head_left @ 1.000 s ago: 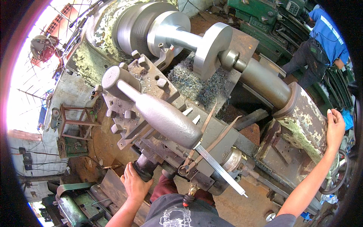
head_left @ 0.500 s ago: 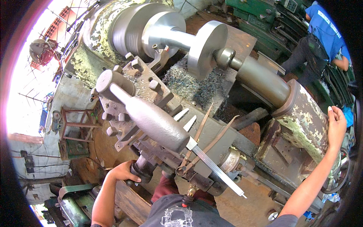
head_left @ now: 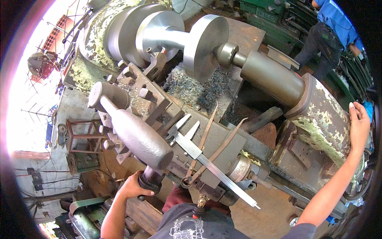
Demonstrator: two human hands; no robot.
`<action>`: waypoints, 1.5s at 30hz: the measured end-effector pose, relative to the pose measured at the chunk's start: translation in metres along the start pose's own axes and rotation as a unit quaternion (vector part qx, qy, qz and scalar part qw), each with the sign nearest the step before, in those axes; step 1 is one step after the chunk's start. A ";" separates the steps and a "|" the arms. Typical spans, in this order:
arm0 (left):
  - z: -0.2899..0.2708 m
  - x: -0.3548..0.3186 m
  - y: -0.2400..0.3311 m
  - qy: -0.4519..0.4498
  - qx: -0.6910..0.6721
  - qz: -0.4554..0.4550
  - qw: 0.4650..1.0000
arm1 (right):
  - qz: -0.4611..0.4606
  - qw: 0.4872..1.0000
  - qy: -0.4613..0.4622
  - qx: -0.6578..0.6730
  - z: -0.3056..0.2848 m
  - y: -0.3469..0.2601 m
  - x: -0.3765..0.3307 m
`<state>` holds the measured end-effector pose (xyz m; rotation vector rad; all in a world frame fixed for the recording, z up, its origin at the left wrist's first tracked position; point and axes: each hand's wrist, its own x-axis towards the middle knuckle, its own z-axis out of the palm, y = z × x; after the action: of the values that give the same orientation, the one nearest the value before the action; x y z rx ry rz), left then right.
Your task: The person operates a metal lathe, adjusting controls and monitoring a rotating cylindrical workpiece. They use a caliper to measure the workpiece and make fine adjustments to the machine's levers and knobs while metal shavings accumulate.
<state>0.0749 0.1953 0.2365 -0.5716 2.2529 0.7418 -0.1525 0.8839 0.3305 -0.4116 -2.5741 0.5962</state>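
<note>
The left hand (head_left: 131, 187) grips the dark carriage knob (head_left: 151, 182); the right hand (head_left: 359, 123), partly open, rests against the tailstock (head_left: 324, 109). A vernier caliper (head_left: 188, 146) lies on the carriage (head_left: 229, 162).

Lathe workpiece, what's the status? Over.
Left hand gripping dark handwheel; right hand at tailstock. Workpiece mounted between chuck and tailstock. Vernier caliper lying on carriage, clear of workpiece.

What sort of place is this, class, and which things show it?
Probably a metalworking shop: a big lathe carries a shiny metal part, metal shavings lie heaped near it, and a caliper rests on the lathe.
</note>
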 end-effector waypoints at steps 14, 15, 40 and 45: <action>0.024 -0.012 0.007 0.120 0.069 -0.032 0.990 | 0.003 1.000 0.012 -0.009 0.002 0.002 -0.001; 0.026 -0.012 0.007 0.128 0.065 -0.033 0.989 | 0.004 1.000 0.011 -0.011 0.002 0.002 -0.001; 0.087 -0.019 0.008 0.339 0.086 -0.040 0.936 | 0.009 1.000 0.000 0.020 0.000 0.005 0.001; 0.098 -0.017 0.007 0.378 0.086 -0.032 0.921 | 0.012 1.000 -0.006 0.020 0.000 0.005 0.002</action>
<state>0.1281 0.2666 0.1920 -0.9591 2.9414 0.2928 -0.1534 0.8894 0.3285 -0.4274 -2.5667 0.6598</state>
